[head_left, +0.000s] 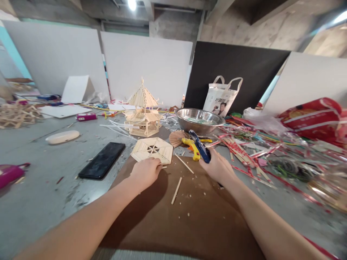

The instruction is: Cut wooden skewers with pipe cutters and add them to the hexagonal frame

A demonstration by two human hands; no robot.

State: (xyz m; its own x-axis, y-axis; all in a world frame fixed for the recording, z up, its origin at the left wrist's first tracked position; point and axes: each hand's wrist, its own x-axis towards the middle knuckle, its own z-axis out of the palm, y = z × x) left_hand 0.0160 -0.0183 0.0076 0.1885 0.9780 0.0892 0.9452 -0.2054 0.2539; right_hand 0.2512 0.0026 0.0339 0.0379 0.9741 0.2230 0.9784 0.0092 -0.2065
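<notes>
My left hand [148, 172] has its fingers closed at the near edge of a flat hexagonal stick panel [139, 151], which has an open spoked middle. A short stick end pokes out by the fingertips. In my right hand [217, 167] is a dark blue hand tool [200, 145], tilted up to the left; its exact kind I cannot make out. Just beyond it lies a yellow glue gun [196, 154]. Two loose wooden sticks [176, 190] rest on the brown board [189, 231] between my hands. Behind the panel stands a small stick pavilion [143, 99] with a pointed roof.
A black phone [102, 160] and a white oval case [62, 137] lie left. A metal bowl [200, 127] sits at the back, before a white bag [221, 99]. Red-wrapped sticks [244, 148] clutter the right. A purple tool [11, 175] is at the left edge.
</notes>
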